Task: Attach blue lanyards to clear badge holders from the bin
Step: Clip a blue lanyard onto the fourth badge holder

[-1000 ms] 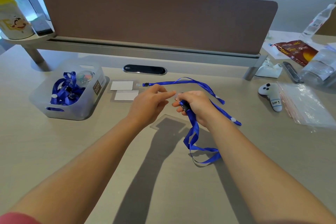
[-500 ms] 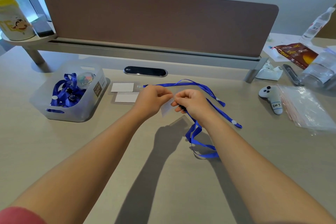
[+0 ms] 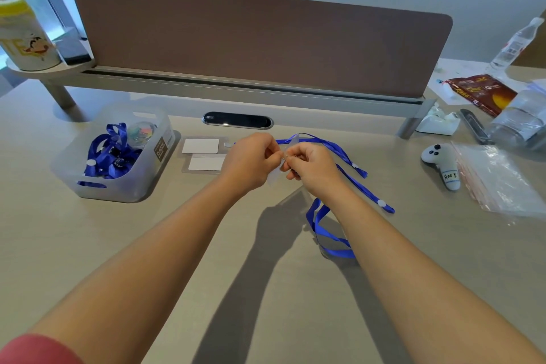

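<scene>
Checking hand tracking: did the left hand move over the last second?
Yes. The left hand closed in rightward on the right hand, away from the bin, and now pinches the clear badge holder between them.

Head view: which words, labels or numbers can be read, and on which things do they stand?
"Hoos": handwritten white label on the grey plush toy.
"PLASTIC": brown label on the translucent plastic bin; smaller print unreadable.
"TE": partial letters on the cartoon-printed white cup.
Red snack packet: print blurred.
</scene>
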The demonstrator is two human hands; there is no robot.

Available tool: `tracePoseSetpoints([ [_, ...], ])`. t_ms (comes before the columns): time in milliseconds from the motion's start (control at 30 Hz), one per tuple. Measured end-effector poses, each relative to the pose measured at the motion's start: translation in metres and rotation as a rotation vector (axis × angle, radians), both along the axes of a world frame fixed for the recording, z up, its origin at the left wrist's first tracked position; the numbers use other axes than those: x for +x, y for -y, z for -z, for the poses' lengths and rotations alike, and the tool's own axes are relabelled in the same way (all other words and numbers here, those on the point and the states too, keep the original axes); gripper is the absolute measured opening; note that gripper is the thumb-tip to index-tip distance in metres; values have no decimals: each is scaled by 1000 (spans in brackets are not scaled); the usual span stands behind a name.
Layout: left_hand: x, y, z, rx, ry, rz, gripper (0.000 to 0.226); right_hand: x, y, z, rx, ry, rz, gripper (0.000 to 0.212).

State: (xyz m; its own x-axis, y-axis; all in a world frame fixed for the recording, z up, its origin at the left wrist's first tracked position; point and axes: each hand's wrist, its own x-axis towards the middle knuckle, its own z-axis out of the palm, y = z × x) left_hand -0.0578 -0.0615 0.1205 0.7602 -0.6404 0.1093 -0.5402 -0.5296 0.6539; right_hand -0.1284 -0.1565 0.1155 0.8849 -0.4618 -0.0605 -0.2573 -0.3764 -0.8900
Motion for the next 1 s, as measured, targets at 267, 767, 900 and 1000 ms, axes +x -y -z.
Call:
tracePoseSetpoints([
  [267,3,-7,-1,-107,-163,48,17,0,-1,-3,80,-3,1,20],
  [767,7,-7,-4,-39,-24,40,15,3,-6,-4,27,20,0,20],
  [900,9,-6,-2,-72,-21,30,13,6,-7,-5,24,53,7,20],
  [1000,9,-7,-2,-103,-30,40,7,7,-8,-4,23,65,8,20],
])
